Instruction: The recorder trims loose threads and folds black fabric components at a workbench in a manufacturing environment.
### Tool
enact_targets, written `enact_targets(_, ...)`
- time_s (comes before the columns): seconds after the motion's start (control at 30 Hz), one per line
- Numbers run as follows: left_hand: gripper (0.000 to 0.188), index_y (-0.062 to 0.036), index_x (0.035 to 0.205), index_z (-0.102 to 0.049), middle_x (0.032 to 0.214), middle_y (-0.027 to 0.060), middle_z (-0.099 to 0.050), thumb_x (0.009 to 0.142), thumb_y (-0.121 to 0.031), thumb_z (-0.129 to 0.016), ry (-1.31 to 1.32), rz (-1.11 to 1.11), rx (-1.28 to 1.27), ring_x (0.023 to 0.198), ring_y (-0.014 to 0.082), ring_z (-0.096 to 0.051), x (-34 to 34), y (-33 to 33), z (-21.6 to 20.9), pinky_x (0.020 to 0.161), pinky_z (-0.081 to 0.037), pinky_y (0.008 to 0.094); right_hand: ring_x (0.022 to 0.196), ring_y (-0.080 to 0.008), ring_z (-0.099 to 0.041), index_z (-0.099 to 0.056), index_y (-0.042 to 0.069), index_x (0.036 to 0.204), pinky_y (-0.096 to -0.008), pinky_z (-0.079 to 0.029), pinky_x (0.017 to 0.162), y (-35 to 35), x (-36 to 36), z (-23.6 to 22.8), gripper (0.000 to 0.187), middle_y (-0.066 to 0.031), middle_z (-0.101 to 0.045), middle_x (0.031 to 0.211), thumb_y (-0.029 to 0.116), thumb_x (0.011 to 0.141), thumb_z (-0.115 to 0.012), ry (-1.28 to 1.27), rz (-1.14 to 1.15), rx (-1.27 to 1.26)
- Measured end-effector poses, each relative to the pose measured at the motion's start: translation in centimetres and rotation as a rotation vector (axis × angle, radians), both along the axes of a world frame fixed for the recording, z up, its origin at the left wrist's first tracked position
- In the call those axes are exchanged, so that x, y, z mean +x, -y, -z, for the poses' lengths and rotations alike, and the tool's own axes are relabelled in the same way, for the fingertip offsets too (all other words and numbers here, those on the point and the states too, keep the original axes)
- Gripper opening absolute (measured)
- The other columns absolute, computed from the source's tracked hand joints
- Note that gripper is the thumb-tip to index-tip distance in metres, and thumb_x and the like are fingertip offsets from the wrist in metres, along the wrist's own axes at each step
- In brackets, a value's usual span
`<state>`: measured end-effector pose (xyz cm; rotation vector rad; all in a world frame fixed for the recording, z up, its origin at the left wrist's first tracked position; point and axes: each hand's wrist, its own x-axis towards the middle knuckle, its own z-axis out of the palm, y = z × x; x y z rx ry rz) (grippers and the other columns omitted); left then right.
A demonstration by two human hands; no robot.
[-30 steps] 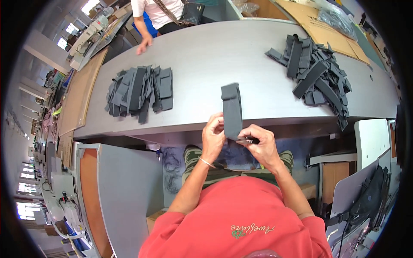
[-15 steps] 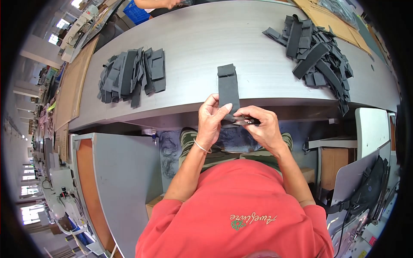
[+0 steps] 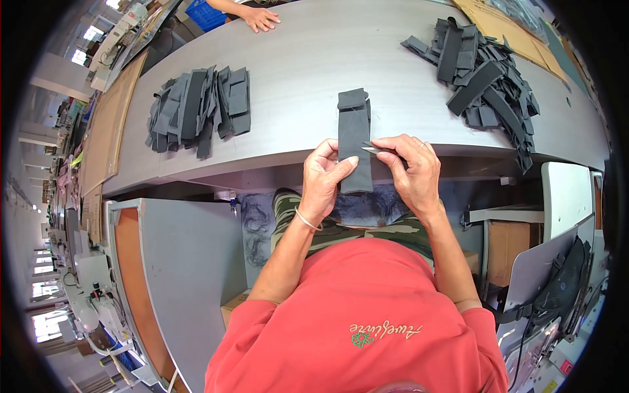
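A long dark grey fabric strip [image 3: 354, 134], with a folded flap at its far end, extends past the table's front edge. My left hand [image 3: 324, 175] grips its left side, thumb lying on top and fingers underneath. On the other side, my right hand [image 3: 414, 169] is closed around small thread snips [image 3: 373, 149], whose pointed blades reach the strip's right edge. The snips' handle is mostly hidden in my palm. Similar grey pieces form a neater pile [image 3: 196, 108] at the left and a looser heap [image 3: 485, 85] at the right.
The pale table [image 3: 301, 72] runs across in front of me. A co-worker's hand [image 3: 261, 18] rests on its far edge, near a blue crate [image 3: 206, 16]. Cardboard [image 3: 514, 36] lies at the far right. A grey cabinet [image 3: 190, 262] stands below on the left.
My right hand and the snips have moved up along the strip's right edge. The strip has shifted slightly right, its near end now showing. The co-worker's hand has come onto the table.
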<state>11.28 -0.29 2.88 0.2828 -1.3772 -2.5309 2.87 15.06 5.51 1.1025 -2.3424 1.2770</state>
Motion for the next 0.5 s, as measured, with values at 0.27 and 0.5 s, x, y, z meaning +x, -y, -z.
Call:
enact_targets(0.27,0.017,0.0018,0.1,-0.059,0.095,0.0044,-0.063,0.084,0.003,-0.064,0.003,-0.047,-0.066,0.081,0.0063,-0.058,0.01,-0.26,0.35,0.072,-0.049,0.0208,0.07,-0.0192,-0.06,-0.069,0.013,0.093,-0.0309,-0.04,0.066,-0.19,0.28,0.12,0.013,-0.0006,-0.067,0.081,0.014,0.08,-0.067,0.102,-0.003,-0.023)
enact_targets(0.5,0.015,0.0043,0.098,-0.063,0.089,0.0011,-0.063,0.083,0.003,-0.066,-0.034,-0.095,-0.361,0.078,0.0042,-0.056,-0.07,-0.7,0.8,0.067,-0.049,0.019,0.076,-0.0216,-0.063,-0.069,0.013,0.095,-0.0324,-0.043,0.067,0.37,0.88,-0.21,0.015,-0.0037,-0.067,0.084,0.017,0.081,-0.066,0.182,-0.074,-0.006)
